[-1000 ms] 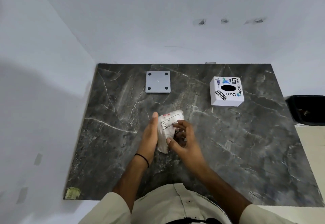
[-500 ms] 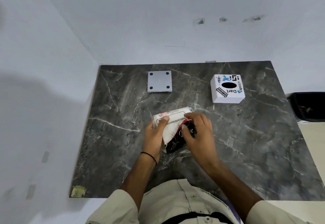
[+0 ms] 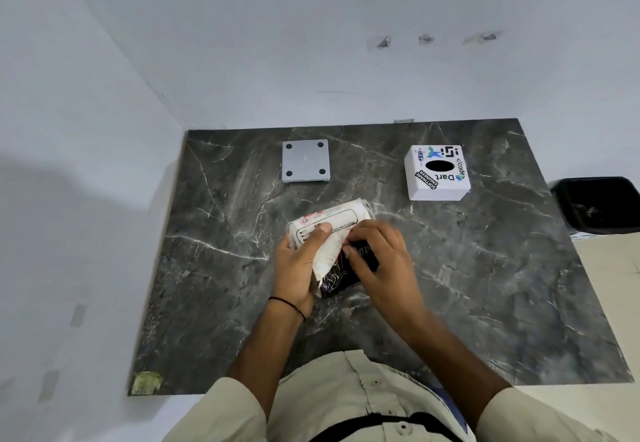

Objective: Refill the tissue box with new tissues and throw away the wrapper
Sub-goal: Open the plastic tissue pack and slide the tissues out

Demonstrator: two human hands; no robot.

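Observation:
A pack of tissues (image 3: 334,221) in a clear and dark printed wrapper is held just above the middle of the dark marble table (image 3: 485,285). My left hand (image 3: 298,265) grips its left side, thumb across the white label. My right hand (image 3: 381,261) pinches the dark part of the wrapper on the right side. A white tissue box cover (image 3: 437,173) with stickers and a dark oval slot stands at the back right. A flat grey square base plate (image 3: 305,161) with four dark feet lies at the back, left of the cover.
A black bin (image 3: 599,204) stands on the floor past the table's right edge. White walls close the back and left sides. A small yellowish patch (image 3: 145,382) marks the table's front left corner.
The pack has been turned from upright to lying tilted, white label up. My right hand has shifted from its front onto the dark wrapper on the right side.

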